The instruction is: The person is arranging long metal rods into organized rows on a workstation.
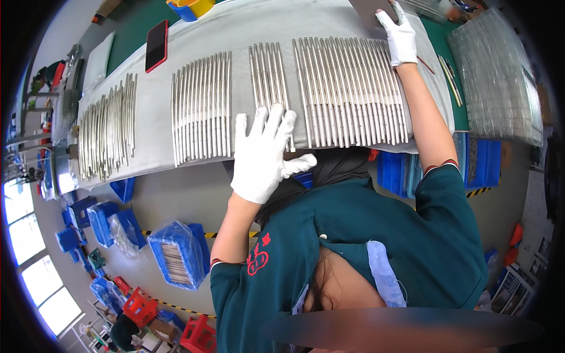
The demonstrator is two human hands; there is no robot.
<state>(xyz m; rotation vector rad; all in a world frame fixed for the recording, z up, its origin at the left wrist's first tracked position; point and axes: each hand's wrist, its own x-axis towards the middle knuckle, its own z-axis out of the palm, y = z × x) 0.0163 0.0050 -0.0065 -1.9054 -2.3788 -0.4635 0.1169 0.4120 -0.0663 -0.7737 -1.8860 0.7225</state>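
Both of my hands wear white gloves. My left hand [262, 147] is open, its fingers spread over the near ends of a small group of slim metal rods [268, 73]. Whether the fingertips press on the rods cannot be told. My right hand [401, 40] reaches to the far right of the table, with thumb and fingers at the edge of a flat grey-brown sheet [369, 13] that it seems to grip. Just below that hand lies a wide row of metal rods [350, 91]. Two more groups, a middle row [202, 109] and an uneven left row [107, 129], lie side by side on the grey cloth [154, 100].
A red-edged phone [157, 46] lies at the back left, near a yellow and blue container [191, 8]. Clear plastic tubes [494, 76] are stacked at the right. Blue bins [393, 172] stand below the table, and a lined blue crate [179, 254] holds more rods on the floor.
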